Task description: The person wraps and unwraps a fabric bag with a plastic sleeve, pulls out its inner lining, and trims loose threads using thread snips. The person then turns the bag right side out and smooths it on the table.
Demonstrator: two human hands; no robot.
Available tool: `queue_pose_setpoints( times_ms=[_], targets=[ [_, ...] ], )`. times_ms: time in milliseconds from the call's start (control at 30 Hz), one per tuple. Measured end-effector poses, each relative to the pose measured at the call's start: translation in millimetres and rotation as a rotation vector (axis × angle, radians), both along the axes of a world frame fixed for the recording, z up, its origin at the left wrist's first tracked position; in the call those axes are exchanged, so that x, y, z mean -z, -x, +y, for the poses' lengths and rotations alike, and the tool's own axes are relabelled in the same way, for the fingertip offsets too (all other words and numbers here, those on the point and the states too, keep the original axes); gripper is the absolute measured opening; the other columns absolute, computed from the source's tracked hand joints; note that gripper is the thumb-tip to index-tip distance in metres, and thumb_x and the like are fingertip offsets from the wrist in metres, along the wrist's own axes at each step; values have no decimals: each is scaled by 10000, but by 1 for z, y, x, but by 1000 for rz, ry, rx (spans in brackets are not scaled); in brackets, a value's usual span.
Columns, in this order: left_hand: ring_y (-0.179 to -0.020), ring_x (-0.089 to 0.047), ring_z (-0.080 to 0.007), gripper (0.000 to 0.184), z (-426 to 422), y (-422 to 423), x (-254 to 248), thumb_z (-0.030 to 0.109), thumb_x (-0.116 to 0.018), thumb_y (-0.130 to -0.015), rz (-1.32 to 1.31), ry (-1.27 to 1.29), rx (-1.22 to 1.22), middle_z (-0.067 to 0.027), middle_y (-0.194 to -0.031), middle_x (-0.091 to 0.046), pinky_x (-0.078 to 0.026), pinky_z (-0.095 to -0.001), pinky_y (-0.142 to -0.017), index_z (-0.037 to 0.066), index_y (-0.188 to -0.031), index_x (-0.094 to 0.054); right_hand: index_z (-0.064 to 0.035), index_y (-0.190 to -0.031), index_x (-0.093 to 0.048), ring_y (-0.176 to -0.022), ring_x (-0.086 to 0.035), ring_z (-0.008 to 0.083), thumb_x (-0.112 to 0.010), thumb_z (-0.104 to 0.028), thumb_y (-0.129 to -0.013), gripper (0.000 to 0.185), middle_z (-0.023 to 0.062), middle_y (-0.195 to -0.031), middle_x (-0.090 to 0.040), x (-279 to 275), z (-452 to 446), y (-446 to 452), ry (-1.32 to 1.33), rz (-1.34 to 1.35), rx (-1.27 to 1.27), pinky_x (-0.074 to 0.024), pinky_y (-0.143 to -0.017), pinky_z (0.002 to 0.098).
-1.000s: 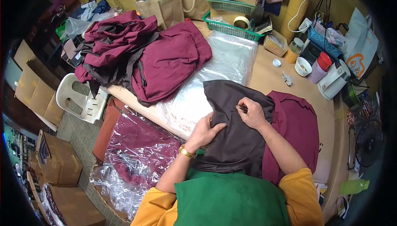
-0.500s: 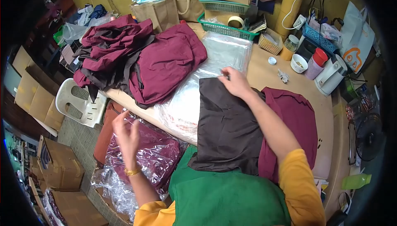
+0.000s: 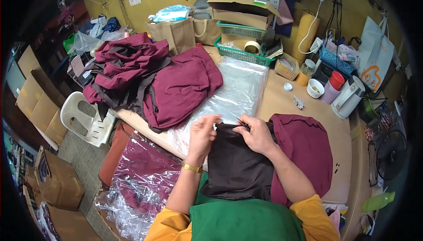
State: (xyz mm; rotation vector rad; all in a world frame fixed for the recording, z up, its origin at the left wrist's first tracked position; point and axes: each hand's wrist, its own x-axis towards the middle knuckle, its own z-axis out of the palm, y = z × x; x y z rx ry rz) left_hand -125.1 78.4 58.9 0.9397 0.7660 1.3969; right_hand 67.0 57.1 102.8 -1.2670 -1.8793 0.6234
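Note:
Dark brown fabric [image 3: 240, 164] lies at the table's front edge, against the green apron [image 3: 246, 221]. On its right is a folded maroon cloth piece [image 3: 304, 153]; whether the two are joined, I cannot tell. My right hand [image 3: 256, 135] pinches the dark fabric's far edge between thumb and fingers. By the far left corner of that fabric is my left hand [image 3: 203, 138], fingers bent and blurred, so its hold is unclear. Clear plastic sleeves [image 3: 242, 84] lie flat beyond both hands. To the left rests a pile of maroon and dark garments [image 3: 132, 71].
Below the table's left edge, plastic-wrapped maroon cloth [image 3: 141, 166] sits beside a white chair [image 3: 86, 122]. Green baskets [image 3: 242, 49] stand at the back. On the right are a white bowl [image 3: 315, 88], a purple cup [image 3: 332, 89] and an electric kettle [image 3: 348, 100].
My left hand has come from above the wrapped cloth to the dark fabric's far left corner. My right hand is nearer the body, and the fabric's far edge has come closer with it.

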Motion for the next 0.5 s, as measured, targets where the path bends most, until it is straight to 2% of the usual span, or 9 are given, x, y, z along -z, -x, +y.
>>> queue_pose_setpoints(
  times_ms=[33,67,133,200,300,333,400,433,500],
  targets=[
    [-490,-408,8,193,3,12,-1,217,-614,-981,-85,7,-93,14,-791,-651,-282,-149,-397,39,-1020,-676,12,-880,-583,-669,-632,227,-703,-122,-854,182,157,-728,-625,5,-4,-7,50,48,55,-473,-647,359],
    [-478,-388,19,206,5,31,-2,224,-604,-988,-132,60,-177,19,-760,-633,-250,-129,-382,34,-1025,-675,12,-880,-583,-669,-632,227,-703,-122,-854,182,157,-728,-625,13,-5,-15,48,48,66,-473,-647,359],
    [-490,-379,29,240,11,69,11,232,-601,-991,-104,-23,-290,35,-776,-626,-276,-123,-394,14,-1080,-647,13,-865,-570,-658,-594,170,-704,-127,-863,194,117,-706,-611,29,-4,-28,52,238,119,-463,-639,334],
    [-526,-409,17,285,1,74,0,197,-648,-953,130,-25,-286,-14,-918,-655,-325,-149,-448,23,-1179,-639,10,-858,-573,-668,-567,126,-702,-125,-871,187,96,-701,-606,25,-11,-27,40,227,127,-456,-639,322],
    [-649,-466,-25,640,-20,46,-19,103,-781,-769,658,-136,-58,-49,-1197,-612,-451,-203,-606,67,-1366,-552,10,-860,-585,-655,-558,158,-709,-155,-875,207,110,-721,-612,17,-21,-19,96,187,72,-456,-648,329],
    [-620,-473,-14,575,-27,31,-27,100,-781,-793,630,-199,17,-25,-1207,-605,-426,-185,-554,74,-1333,-586,10,-860,-585,-655,-558,158,-709,-155,-875,207,110,-721,-612,16,-23,-16,99,188,66,-456,-648,329],
    [-583,-489,-8,406,-35,4,-42,115,-754,-846,396,-115,129,-22,-1083,-648,-403,-169,-499,48,-1234,-657,13,-865,-586,-640,-560,194,-709,-147,-874,202,133,-716,-606,15,-27,-12,69,218,16,-458,-639,336],
    [-583,-489,-8,406,-33,-1,-36,115,-754,-846,396,-114,131,-22,-1083,-648,-403,-169,-499,48,-1234,-657,13,-865,-586,-640,-560,194,-709,-147,-874,202,133,-716,-606,16,-30,-10,71,219,18,-458,-639,336],
    [-555,-512,-6,222,-25,-9,-20,117,-711,-897,256,-28,137,-16,-914,-672,-392,-158,-458,16,-1094,-714,4,-812,-589,-638,-464,48,-709,-113,-886,183,-5,-662,-550,16,-35,-8,-12,237,53,-403,-578,259]
  ],
)
